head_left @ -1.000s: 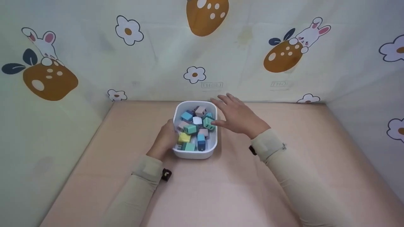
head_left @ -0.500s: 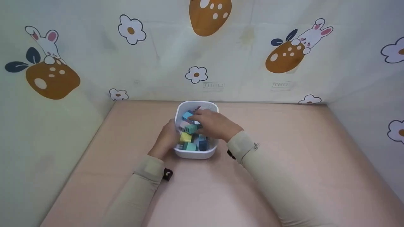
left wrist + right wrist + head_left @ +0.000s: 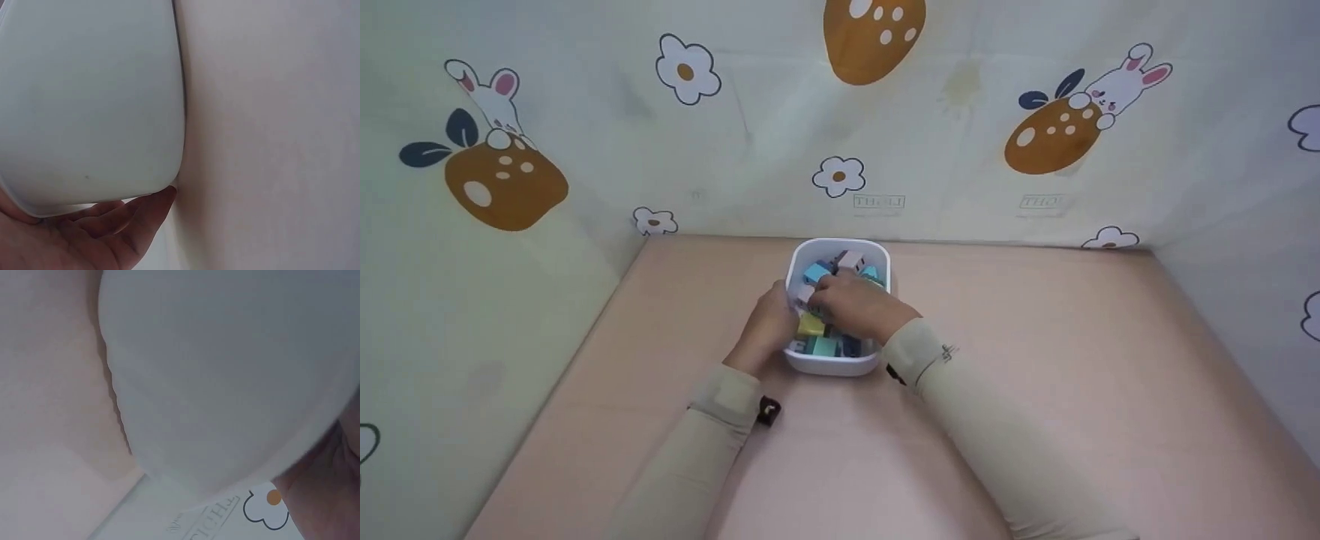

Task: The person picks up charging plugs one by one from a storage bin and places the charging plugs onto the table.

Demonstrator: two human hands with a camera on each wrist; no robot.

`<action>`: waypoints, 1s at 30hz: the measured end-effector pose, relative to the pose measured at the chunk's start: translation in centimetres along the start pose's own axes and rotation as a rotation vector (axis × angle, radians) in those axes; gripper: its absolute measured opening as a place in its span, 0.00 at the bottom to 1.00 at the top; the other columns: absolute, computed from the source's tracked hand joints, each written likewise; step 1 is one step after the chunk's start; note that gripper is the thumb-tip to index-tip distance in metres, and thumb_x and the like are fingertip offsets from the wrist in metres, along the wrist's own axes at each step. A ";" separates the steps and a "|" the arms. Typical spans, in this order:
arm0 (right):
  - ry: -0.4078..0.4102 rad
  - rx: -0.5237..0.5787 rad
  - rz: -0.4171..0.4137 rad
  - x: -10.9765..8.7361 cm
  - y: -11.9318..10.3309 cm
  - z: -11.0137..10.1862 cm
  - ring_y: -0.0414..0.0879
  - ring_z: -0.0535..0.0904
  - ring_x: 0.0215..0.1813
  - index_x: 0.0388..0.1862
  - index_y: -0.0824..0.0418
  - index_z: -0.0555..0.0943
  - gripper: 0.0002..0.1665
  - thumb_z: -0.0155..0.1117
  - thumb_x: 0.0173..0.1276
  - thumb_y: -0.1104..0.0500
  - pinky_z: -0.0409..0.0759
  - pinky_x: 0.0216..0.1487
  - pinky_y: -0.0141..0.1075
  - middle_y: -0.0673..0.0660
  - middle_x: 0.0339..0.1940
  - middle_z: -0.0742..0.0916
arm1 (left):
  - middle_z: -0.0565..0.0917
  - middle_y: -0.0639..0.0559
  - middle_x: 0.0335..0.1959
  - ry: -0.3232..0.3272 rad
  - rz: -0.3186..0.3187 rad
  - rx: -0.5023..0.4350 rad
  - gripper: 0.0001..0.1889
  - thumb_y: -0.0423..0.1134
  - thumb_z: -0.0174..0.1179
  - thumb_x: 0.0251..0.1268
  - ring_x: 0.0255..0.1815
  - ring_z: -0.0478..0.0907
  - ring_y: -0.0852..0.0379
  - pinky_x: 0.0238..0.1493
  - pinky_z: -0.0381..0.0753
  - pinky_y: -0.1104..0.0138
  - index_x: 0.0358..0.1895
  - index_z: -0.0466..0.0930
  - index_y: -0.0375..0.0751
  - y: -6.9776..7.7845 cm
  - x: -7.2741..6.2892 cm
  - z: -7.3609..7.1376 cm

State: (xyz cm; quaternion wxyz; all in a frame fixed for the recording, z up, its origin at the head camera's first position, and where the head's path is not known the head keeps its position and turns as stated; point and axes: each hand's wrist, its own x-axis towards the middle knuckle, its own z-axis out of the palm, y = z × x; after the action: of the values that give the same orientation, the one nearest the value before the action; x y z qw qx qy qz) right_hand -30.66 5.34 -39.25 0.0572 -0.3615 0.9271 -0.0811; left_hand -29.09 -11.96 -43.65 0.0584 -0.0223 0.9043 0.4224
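Observation:
A white rounded box [image 3: 832,367] sits on the table near the back wall, holding several small two-tone blocks with dark slots. Among them are a blue one [image 3: 816,272], a pale pink one [image 3: 851,261], a yellow one [image 3: 811,325] and a mint-green one [image 3: 823,346] at the front. My left hand [image 3: 771,321] grips the box's left side; in the left wrist view its fingers [image 3: 140,225] reach under the rim along the wall. Inside the box, my right hand [image 3: 859,306] pinches another green block, mostly hidden beneath the fingers. The right wrist view shows mainly the box's outer wall [image 3: 236,371].
A pinkish-beige table surface [image 3: 1035,375] extends around the box. A pale printed cloth wall [image 3: 765,150] with rabbits and flowers rises directly behind the box, with more cloth at both sides.
My right hand has come from beyond the box's right rim, leftward and down into it, and its spread fingers have closed over a green block. The left hand keeps its grip.

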 end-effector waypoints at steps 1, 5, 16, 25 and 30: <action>-0.004 -0.006 0.008 0.0 0.0 0.0 0.49 0.79 0.70 0.72 0.51 0.82 0.24 0.64 0.80 0.61 0.70 0.80 0.44 0.53 0.67 0.86 | 0.72 0.33 0.75 -0.002 0.000 0.004 0.29 0.25 0.44 0.79 0.72 0.74 0.40 0.76 0.72 0.46 0.81 0.56 0.30 0.1 0.0 0.0; -0.014 -0.028 0.034 0.2 0.3 0.1 0.51 0.77 0.73 0.78 0.49 0.77 0.31 0.65 0.79 0.64 0.68 0.80 0.46 0.54 0.70 0.85 | 0.73 0.32 0.74 0.000 -0.007 0.018 0.28 0.28 0.45 0.82 0.70 0.75 0.41 0.76 0.73 0.46 0.81 0.56 0.29 0.2 0.1 0.0; -0.044 -0.049 0.035 0.7 0.6 0.4 0.50 0.78 0.71 0.77 0.49 0.78 0.33 0.70 0.75 0.64 0.70 0.80 0.46 0.54 0.68 0.82 | 0.73 0.32 0.73 0.004 -0.010 0.041 0.30 0.24 0.45 0.79 0.70 0.75 0.40 0.75 0.73 0.47 0.81 0.56 0.29 0.1 0.2 0.0; -0.042 -0.108 0.009 0.7 0.4 0.3 0.49 0.80 0.68 0.74 0.50 0.79 0.31 0.71 0.74 0.63 0.73 0.77 0.44 0.54 0.64 0.84 | 0.72 0.34 0.75 -0.004 -0.007 -0.001 0.31 0.23 0.44 0.77 0.72 0.74 0.41 0.78 0.70 0.46 0.82 0.57 0.32 0.0 0.2 0.1; -0.033 -0.099 -0.007 0.6 0.2 0.2 0.49 0.80 0.70 0.74 0.50 0.79 0.32 0.73 0.73 0.64 0.72 0.78 0.44 0.52 0.66 0.86 | 0.74 0.34 0.74 0.006 0.011 0.010 0.31 0.22 0.45 0.75 0.71 0.74 0.41 0.78 0.70 0.46 0.80 0.59 0.30 0.0 0.2 0.0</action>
State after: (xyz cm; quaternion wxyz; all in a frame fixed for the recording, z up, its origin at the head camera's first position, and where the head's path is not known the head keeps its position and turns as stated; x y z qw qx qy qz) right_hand -31.20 5.07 -39.56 0.0542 -0.3687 0.9275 -0.0293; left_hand -29.24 -11.95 -43.73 0.0534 -0.0185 0.9067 0.4180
